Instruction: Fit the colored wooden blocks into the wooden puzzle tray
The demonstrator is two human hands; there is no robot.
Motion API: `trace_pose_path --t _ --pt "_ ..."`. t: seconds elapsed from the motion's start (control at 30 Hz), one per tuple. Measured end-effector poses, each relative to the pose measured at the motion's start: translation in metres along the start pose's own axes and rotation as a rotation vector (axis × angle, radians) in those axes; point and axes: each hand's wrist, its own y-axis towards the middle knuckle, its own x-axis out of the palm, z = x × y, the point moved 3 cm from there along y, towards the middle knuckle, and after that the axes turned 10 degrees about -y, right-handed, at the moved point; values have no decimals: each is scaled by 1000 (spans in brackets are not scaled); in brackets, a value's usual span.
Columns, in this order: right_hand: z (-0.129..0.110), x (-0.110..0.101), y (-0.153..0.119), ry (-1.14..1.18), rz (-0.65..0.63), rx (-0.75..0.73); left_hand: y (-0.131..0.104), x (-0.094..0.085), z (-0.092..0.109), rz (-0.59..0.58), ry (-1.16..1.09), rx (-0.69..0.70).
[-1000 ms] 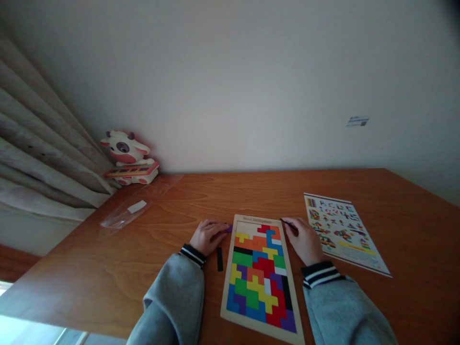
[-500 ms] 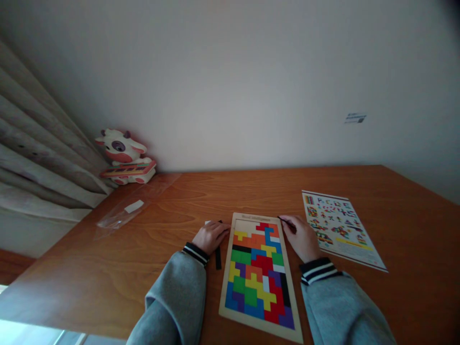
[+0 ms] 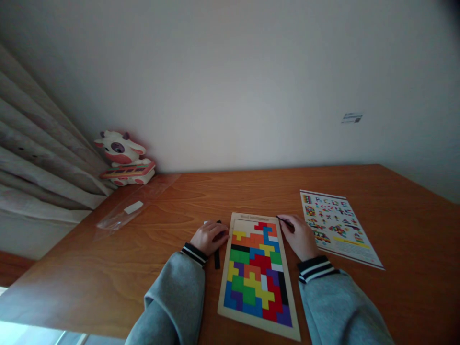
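A wooden puzzle board (image 3: 295, 320) lies on the table, filled mostly with coloured block pieces; its upper left inside is bare wood. At the board's upper right corner, my right hand (image 3: 299, 238) is closed in a pinch on a thin black puzzle piece (image 3: 284, 221). My left hand (image 3: 209, 238) rests on the table against the board's upper left edge, fingers loosely apart and holding nothing I can see. Beside and partly beneath it lies a black bar-shaped piece (image 3: 217, 259). A bit of a white piece (image 3: 206, 222) shows behind this hand.
A printed pattern sheet (image 3: 341, 230) lies to the right. At the back left sits a cow-shaped toy piano (image 3: 125, 158) near the curtain (image 3: 39, 148). A clear plastic bag (image 3: 120, 220) with a white label lies in front of it. The wall stands behind the table.
The view has shifted very slightly. Both hands hold nearly the same places; the left fingers look slightly more bent, and the black piece stays pinched in the right.
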Motion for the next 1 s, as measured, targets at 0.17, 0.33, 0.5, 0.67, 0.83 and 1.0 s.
trace_pose_path --t 0.17,0.33,0.5,0.67,0.83,1.0 --pt "-2 0 0 27 0 -11 -2 -2 -2 7 -28 -12" --pt "-5 -1 1 48 -8 -30 -5 -1 -4 50 5 -45" --pt "-7 -3 1 51 -8 -25 -8 -2 -7 105 41 -95" --pt "-5 -2 1 58 -8 -20 -9 -5 -8 127 46 -98" --pt "-7 -3 0 75 8 -31 -8 -7 -8 126 28 -81" --pt "-31 -4 -1 105 -68 -200 -8 -5 -9 124 19 -84"
